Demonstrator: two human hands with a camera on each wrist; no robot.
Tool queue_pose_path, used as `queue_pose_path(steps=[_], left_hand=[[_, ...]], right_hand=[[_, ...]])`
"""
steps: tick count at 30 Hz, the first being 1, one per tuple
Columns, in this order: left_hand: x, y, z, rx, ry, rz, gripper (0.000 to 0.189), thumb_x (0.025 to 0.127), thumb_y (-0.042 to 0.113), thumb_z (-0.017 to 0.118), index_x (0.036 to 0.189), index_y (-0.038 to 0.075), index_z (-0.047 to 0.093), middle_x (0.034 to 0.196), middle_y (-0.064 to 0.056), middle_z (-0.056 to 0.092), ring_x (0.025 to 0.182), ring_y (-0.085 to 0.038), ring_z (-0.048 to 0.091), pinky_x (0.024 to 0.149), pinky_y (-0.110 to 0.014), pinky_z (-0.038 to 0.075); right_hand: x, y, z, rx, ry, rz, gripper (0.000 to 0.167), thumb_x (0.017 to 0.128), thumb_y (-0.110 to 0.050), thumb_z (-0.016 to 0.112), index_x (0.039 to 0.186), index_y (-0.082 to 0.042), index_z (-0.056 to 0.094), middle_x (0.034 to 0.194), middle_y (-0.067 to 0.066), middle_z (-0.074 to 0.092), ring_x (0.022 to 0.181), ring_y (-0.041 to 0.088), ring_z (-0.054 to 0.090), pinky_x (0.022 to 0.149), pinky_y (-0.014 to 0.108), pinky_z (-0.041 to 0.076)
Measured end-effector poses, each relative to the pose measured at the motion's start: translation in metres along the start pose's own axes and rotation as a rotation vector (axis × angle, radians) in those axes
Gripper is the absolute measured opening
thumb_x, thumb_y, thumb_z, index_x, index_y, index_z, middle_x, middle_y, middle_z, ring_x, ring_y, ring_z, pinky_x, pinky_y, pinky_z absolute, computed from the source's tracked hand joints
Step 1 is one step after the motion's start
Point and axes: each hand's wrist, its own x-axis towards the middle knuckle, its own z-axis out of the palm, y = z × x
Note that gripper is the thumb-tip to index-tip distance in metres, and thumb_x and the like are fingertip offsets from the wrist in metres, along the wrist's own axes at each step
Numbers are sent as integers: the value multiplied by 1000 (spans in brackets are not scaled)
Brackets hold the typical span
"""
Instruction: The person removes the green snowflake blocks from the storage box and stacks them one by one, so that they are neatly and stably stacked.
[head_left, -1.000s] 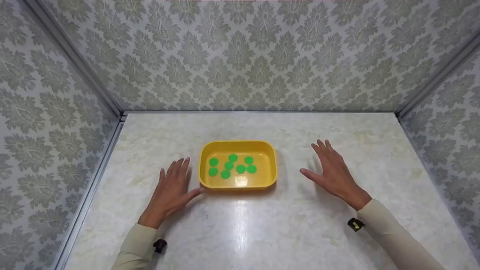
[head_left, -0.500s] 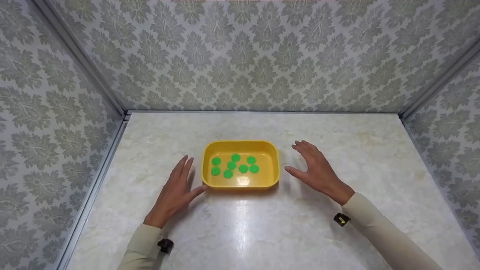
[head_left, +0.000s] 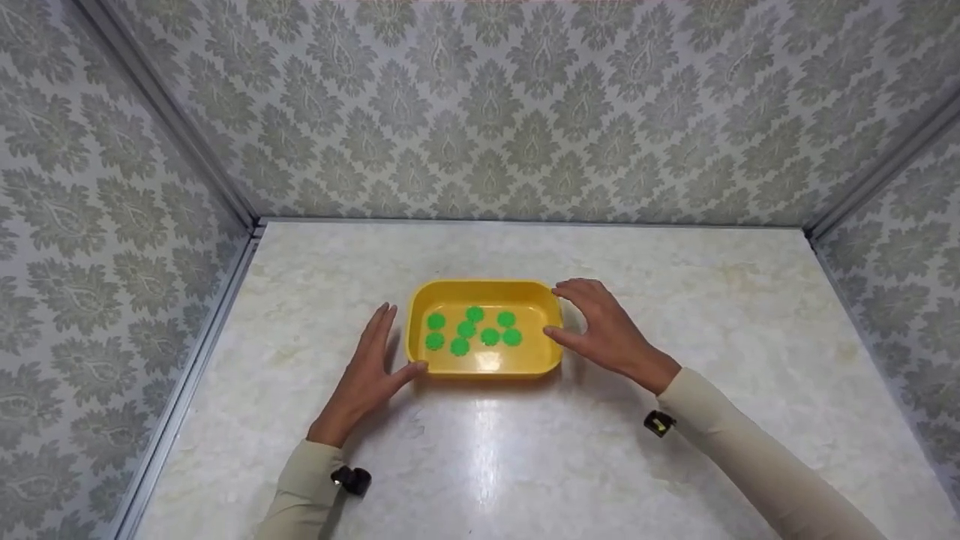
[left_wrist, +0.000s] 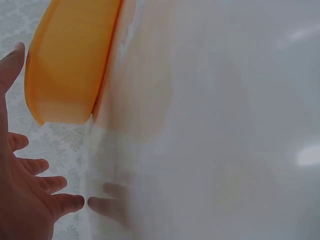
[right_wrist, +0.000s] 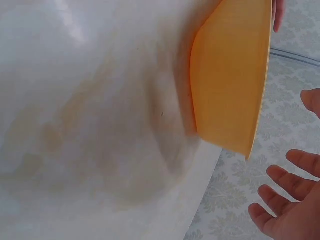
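While your left hand and right hand flank the yellow tray, fingers are released; grip evenly lest green discs slide.

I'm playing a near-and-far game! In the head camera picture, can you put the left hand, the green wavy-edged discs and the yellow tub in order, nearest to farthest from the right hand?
From the right hand:
1. Yellow tub: its right end is beside that hand.
2. Green wavy-edged discs: inside the tub.
3. Left hand: at the tub's left end.
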Motion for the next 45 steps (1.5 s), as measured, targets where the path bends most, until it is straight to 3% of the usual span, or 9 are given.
queue_pose_path(steps=[7, 14, 20, 24, 28, 33, 37, 45], left_hand=[[4, 1, 8, -84, 12, 3, 113, 95, 45, 86, 178, 15, 16, 185, -9, 11, 169, -36, 15, 132, -65, 18], [6, 0, 21, -233, 20, 69, 119, 93, 31, 91, 178, 11, 10, 185, -11, 11, 169, -33, 14, 134, -56, 19], [6, 2, 32, -255, 33, 120, 121, 92, 26, 91, 178, 7, 8, 183, -16, 13, 169, -36, 15, 134, -59, 17], [7, 3, 37, -273, 25, 118, 123, 92, 29, 92, 178, 8, 7, 183, -16, 13, 169, -36, 16, 134, -58, 18], [9, 3, 40, -278, 21, 108, 125, 90, 36, 94, 177, 6, 8, 183, -19, 14, 168, -38, 17, 133, -59, 19], [10, 3, 42, -295, 39, 119, 124, 89, 31, 95, 177, 6, 11, 182, -19, 18, 166, -39, 23, 132, -59, 21], [10, 3, 43, -314, 52, 128, 124, 89, 25, 95, 178, 8, 11, 182, -17, 20, 166, -37, 24, 132, -59, 23], [10, 1, 44, -320, 51, 110, 129, 88, 34, 96, 178, 9, 7, 183, -16, 17, 167, -36, 21, 133, -58, 21]], right_hand=[[13, -6, 13, 65, -37, -95, 54, 101, -34, 84, 142, -2, 69, 145, 15, 64, 139, 34, 54, 117, 54, 48], [22, -7, 24, 94, -102, -153, 48, 100, -24, 85, 141, -2, 70, 142, 14, 65, 136, 32, 55, 114, 52, 50], [27, -6, 31, 100, -163, -175, 45, 98, -18, 86, 138, -1, 71, 138, 13, 68, 132, 33, 56, 112, 52, 51], [28, -7, 34, 101, -203, -164, 45, 99, -17, 85, 137, 2, 72, 136, 15, 69, 130, 34, 56, 111, 55, 51], [30, -6, 37, 84, -243, -161, 46, 100, -19, 84, 137, 4, 71, 136, 16, 69, 130, 35, 58, 110, 55, 50], [32, -8, 40, 58, -277, -153, 45, 98, -20, 86, 135, 3, 73, 134, 14, 70, 128, 33, 60, 108, 54, 53], [36, -11, 43, -2, -321, -161, 42, 97, -21, 87, 131, 1, 77, 130, 13, 74, 125, 33, 61, 105, 52, 54], [45, -17, 48, -123, -402, -124, 39, 93, -22, 87, 127, -4, 81, 127, 11, 77, 123, 32, 63, 105, 50, 54]])
